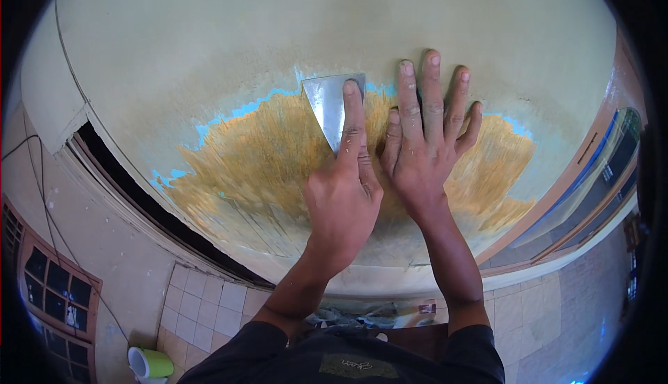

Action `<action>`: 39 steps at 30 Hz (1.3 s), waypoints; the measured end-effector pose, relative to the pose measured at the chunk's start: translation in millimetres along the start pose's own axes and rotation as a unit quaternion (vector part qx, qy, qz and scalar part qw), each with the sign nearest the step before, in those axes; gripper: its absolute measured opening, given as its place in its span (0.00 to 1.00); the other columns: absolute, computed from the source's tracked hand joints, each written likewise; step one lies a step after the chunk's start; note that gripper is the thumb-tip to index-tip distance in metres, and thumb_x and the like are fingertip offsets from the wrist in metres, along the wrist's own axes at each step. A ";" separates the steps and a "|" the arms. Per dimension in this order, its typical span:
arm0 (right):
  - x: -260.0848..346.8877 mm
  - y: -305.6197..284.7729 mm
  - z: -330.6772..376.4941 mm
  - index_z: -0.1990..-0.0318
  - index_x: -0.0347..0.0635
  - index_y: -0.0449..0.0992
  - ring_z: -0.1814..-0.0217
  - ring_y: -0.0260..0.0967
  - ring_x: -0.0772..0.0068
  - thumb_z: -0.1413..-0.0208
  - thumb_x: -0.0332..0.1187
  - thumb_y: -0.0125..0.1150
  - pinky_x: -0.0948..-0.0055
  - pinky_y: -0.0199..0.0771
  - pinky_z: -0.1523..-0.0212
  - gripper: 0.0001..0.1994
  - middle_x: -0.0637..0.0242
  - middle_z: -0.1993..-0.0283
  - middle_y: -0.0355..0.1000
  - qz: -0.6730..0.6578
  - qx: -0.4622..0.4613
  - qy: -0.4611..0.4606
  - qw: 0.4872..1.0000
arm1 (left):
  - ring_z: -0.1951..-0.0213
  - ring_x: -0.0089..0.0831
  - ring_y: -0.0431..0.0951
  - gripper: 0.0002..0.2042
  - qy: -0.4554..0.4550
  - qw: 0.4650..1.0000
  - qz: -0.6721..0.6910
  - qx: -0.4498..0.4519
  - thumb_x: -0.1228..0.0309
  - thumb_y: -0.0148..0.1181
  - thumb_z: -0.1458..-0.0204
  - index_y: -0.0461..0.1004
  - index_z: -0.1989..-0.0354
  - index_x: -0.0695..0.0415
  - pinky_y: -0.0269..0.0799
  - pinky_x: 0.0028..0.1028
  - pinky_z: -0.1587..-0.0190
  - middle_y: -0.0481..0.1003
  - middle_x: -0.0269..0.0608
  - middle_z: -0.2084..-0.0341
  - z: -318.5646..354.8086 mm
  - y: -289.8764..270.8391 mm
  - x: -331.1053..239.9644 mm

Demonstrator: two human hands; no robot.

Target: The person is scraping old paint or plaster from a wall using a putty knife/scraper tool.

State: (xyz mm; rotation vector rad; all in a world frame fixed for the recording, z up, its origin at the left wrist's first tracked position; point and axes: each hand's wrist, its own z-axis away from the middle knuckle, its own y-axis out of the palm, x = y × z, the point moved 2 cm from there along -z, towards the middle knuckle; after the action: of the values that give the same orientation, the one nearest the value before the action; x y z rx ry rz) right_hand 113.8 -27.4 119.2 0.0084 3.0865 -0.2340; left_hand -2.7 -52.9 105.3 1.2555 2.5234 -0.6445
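Observation:
My left hand (341, 199) is closed round a scraper, its index finger stretched along the wide metal blade (325, 100). The blade lies against a pale painted surface (278, 29), its far edge at the border where the paint ends. Below that border spreads a bare, streaky yellow-brown patch (257, 147), rimmed by a ragged line of bright blue paint (243, 110). Flat on the surface, just right of the scraper, rests my right hand (428, 133) with its fingers spread and nothing in it. The scraper's handle is hidden inside my left hand.
A dark gap (146, 192) runs along the surface's left side. At lower left stand a green bucket (160, 363) and a window with a brown frame (59, 283). Pale tiles (195, 307) cover the floor. Blue and clear sheeting (591, 196) hangs or lies at the right.

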 end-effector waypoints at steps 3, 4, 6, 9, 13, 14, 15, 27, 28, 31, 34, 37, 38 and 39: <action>-8.1 3.5 2.3 0.32 0.53 0.69 0.19 0.44 0.51 0.29 0.40 0.39 0.49 0.24 0.23 0.23 0.66 0.24 0.58 0.005 0.000 0.000 1.000 | 0.79 0.41 0.80 0.34 -0.009 1.000 0.004 0.018 0.85 0.55 0.46 0.59 0.28 0.56 0.76 0.33 0.75 0.77 0.47 0.45 15.6 7.4 3.1; -7.5 4.0 4.1 0.32 0.55 0.70 0.20 0.46 0.51 0.33 0.38 0.44 0.47 0.25 0.23 0.23 0.68 0.25 0.59 -0.005 -0.002 0.004 1.000 | 0.79 0.41 0.80 0.34 -0.021 0.999 -0.001 0.037 0.85 0.55 0.45 0.59 0.28 0.56 0.77 0.33 0.74 0.75 0.47 0.42 17.7 5.2 1.4; -8.9 5.0 5.0 0.33 0.57 0.72 0.21 0.49 0.50 0.36 0.36 0.49 0.45 0.26 0.23 0.23 0.70 0.25 0.61 -0.014 -0.003 0.011 1.000 | 0.70 0.46 0.82 0.31 -0.041 0.998 0.008 0.046 0.83 0.50 0.41 0.57 0.27 0.56 0.77 0.33 0.68 0.73 0.51 0.42 8.4 5.3 -3.3; -5.7 0.5 2.0 0.33 0.57 0.72 0.21 0.49 0.51 0.37 0.36 0.49 0.45 0.26 0.23 0.24 0.70 0.25 0.61 -0.028 -0.022 0.015 0.999 | 0.59 0.51 0.83 0.28 -0.075 0.996 0.016 0.053 0.81 0.46 0.36 0.56 0.27 0.55 0.77 0.32 0.61 0.71 0.55 0.40 -2.6 -3.1 -12.3; -12.0 2.1 5.0 0.33 0.56 0.71 0.20 0.47 0.51 0.33 0.38 0.44 0.47 0.25 0.23 0.23 0.68 0.25 0.59 -0.012 -0.010 0.007 1.000 | 0.65 0.49 0.83 0.29 -0.030 0.998 -0.011 0.052 0.81 0.46 0.36 0.56 0.26 0.53 0.76 0.31 0.62 0.71 0.56 0.41 17.3 6.1 -2.7; -12.5 2.8 6.0 0.32 0.55 0.70 0.19 0.45 0.52 0.30 0.41 0.40 0.48 0.25 0.23 0.22 0.66 0.24 0.57 -0.001 0.002 -0.002 1.000 | 0.65 0.49 0.83 0.29 -0.029 0.998 -0.011 0.053 0.81 0.46 0.36 0.56 0.26 0.53 0.76 0.31 0.62 0.71 0.56 0.41 15.4 7.4 -2.3; -13.4 3.5 5.3 0.32 0.55 0.70 0.19 0.45 0.52 0.30 0.41 0.40 0.48 0.25 0.23 0.22 0.66 0.24 0.57 -0.001 0.002 -0.001 1.000 | 0.68 0.48 0.82 0.29 -0.028 0.999 0.000 0.046 0.81 0.47 0.37 0.55 0.26 0.53 0.76 0.31 0.63 0.71 0.56 0.41 10.6 8.7 -3.1; -9.3 -3.9 3.7 0.31 0.54 0.69 0.19 0.44 0.53 0.30 0.40 0.41 0.49 0.25 0.23 0.23 0.67 0.24 0.58 0.006 -0.002 0.000 1.000 | 0.78 0.43 0.80 0.34 0.010 1.000 0.020 0.021 0.85 0.55 0.45 0.58 0.27 0.54 0.77 0.34 0.74 0.75 0.51 0.43 4.5 6.1 -9.5; -10.3 -4.8 2.3 0.31 0.53 0.69 0.19 0.44 0.54 0.31 0.39 0.41 0.50 0.26 0.23 0.23 0.68 0.24 0.58 0.006 -0.001 0.001 1.000 | 0.77 0.43 0.81 0.34 0.002 1.000 0.016 0.016 0.85 0.55 0.45 0.58 0.27 0.54 0.77 0.34 0.74 0.75 0.51 0.43 1.5 8.0 -10.4; -17.5 -5.2 6.2 0.31 0.51 0.69 0.19 0.45 0.58 0.32 0.37 0.43 0.53 0.28 0.23 0.23 0.70 0.24 0.58 0.002 -0.007 -0.007 1.000 | 0.77 0.43 0.81 0.35 0.007 1.000 0.023 0.016 0.85 0.55 0.45 0.58 0.27 0.54 0.78 0.34 0.73 0.75 0.51 0.43 19.1 11.6 -9.1; -27.0 -5.5 6.3 0.32 0.48 0.69 0.19 0.46 0.60 0.34 0.34 0.45 0.56 0.30 0.23 0.24 0.70 0.24 0.58 -0.010 -0.014 -0.018 1.000 | 0.76 0.43 0.81 0.35 0.004 0.999 0.026 0.039 0.85 0.55 0.46 0.58 0.27 0.54 0.78 0.33 0.73 0.74 0.52 0.43 21.0 13.7 -13.1; -34.9 -13.7 6.9 0.31 0.45 0.68 0.19 0.46 0.59 0.37 0.31 0.46 0.56 0.31 0.23 0.25 0.66 0.24 0.59 -0.051 0.006 -0.005 0.999 | 0.75 0.43 0.82 0.35 0.001 0.999 0.020 0.041 0.86 0.55 0.46 0.58 0.27 0.54 0.78 0.33 0.72 0.73 0.52 0.41 9.8 17.2 -19.7; -38.3 -15.3 7.3 0.31 0.44 0.68 0.19 0.46 0.58 0.38 0.30 0.46 0.55 0.31 0.23 0.26 0.64 0.24 0.59 -0.080 0.025 0.010 0.996 | 0.75 0.43 0.82 0.35 0.015 0.999 0.023 0.026 0.86 0.55 0.46 0.58 0.27 0.54 0.78 0.32 0.72 0.72 0.52 0.40 7.9 19.1 -21.6; -40.6 -16.6 9.5 0.31 0.44 0.68 0.19 0.46 0.58 0.38 0.30 0.46 0.55 0.31 0.23 0.26 0.64 0.24 0.59 -0.080 0.025 0.010 0.996 | 0.75 0.43 0.82 0.35 0.015 0.999 0.023 0.026 0.86 0.55 0.46 0.58 0.27 0.54 0.78 0.32 0.72 0.72 0.52 0.40 15.0 20.3 -21.2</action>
State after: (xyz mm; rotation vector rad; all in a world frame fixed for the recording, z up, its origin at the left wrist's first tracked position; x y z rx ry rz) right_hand 154.7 -45.4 114.3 -0.2367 3.1025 -0.3183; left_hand 26.6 -64.2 95.2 1.3479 2.5091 -0.6908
